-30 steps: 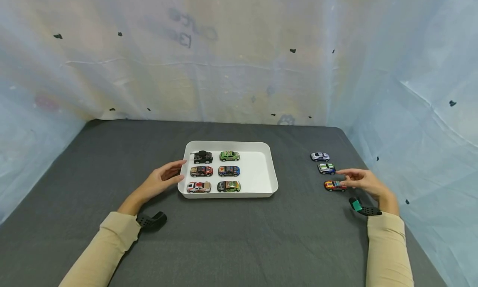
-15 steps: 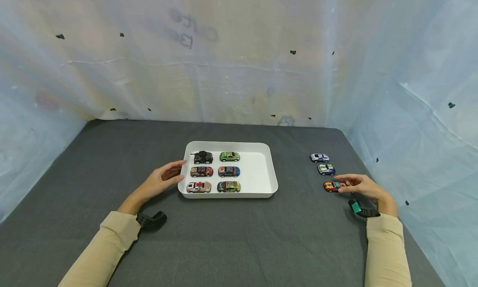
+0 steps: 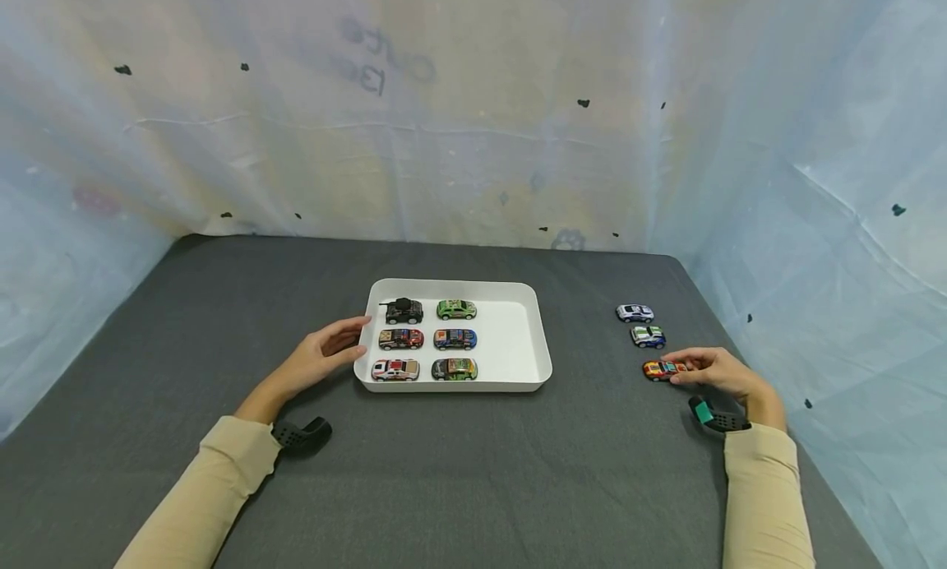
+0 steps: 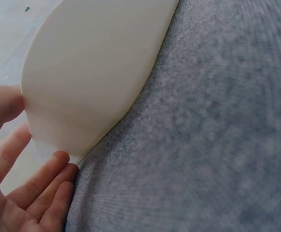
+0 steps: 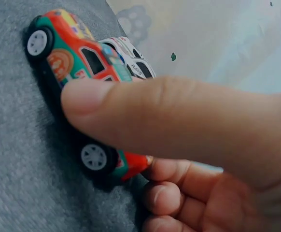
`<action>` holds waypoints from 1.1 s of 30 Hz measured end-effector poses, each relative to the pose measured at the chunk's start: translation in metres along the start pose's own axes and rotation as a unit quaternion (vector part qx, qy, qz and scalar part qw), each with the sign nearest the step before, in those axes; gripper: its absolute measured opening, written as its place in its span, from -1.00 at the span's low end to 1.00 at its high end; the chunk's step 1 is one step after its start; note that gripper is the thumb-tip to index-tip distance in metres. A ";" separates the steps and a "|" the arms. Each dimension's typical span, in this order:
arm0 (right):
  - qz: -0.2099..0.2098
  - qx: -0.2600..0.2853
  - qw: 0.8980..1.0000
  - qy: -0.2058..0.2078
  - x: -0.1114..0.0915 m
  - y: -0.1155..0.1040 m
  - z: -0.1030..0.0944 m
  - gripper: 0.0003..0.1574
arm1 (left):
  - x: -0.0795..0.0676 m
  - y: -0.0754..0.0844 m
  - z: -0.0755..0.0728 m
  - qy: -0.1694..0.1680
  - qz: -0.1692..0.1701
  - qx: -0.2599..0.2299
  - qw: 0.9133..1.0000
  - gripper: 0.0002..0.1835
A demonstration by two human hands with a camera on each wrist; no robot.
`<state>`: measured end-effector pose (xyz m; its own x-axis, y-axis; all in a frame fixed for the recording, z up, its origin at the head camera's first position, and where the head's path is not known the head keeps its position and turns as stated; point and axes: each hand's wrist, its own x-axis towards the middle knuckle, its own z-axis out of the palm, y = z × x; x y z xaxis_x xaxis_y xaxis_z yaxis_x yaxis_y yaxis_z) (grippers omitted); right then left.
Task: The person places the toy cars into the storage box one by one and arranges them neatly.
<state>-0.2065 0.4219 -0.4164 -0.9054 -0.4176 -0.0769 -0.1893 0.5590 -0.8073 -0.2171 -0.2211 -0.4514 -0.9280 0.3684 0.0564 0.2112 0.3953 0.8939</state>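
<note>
A red and yellow toy car [image 3: 654, 370] with green sides sits at the right of the grey table. My right hand [image 3: 721, 373] pinches it, the thumb [image 5: 97, 99] pressed along its near side; the far side is hidden. Just beyond it stand a white, green and blue toy car [image 3: 648, 336] and a silver-white toy car [image 3: 635, 312]. My left hand [image 3: 318, 359] touches the left end of a white tray [image 3: 510, 339] from outside, its fingers fairly straight against the wall in the left wrist view.
Two columns of toy cars fill the tray's left and middle, among them a black one [image 3: 404, 310], a green one [image 3: 456, 308] and a blue one [image 3: 455, 339]. Pale plastic sheeting [image 3: 473, 141] hangs behind and beside the table [image 3: 473, 470].
My right hand has drawn slightly back toward me from near the white, green and blue car, and its fingers have closed round the red car. The left hand and tray stay put.
</note>
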 end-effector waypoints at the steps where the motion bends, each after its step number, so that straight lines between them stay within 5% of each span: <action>1: 0.004 0.000 1.000 0.001 0.000 0.000 0.000 -0.71 | 0.000 0.000 0.000 0.000 0.000 0.001 1.000 -0.39; 17: 0.069 -0.024 0.996 0.041 0.006 0.002 -0.001 -0.52 | 0.000 0.002 0.000 0.001 -0.002 0.010 1.000 -0.39; 33: 0.053 -0.019 0.997 0.059 0.015 -0.022 0.007 -0.51 | 0.001 -0.001 0.000 0.003 0.000 0.006 1.000 -0.40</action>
<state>-0.2134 0.3986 -0.4042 -0.9593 -0.2679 -0.0892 -0.1017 0.6228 -0.7757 -0.2178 -0.2211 -0.4519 -0.9297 0.3634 0.0601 0.2158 0.4052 0.8884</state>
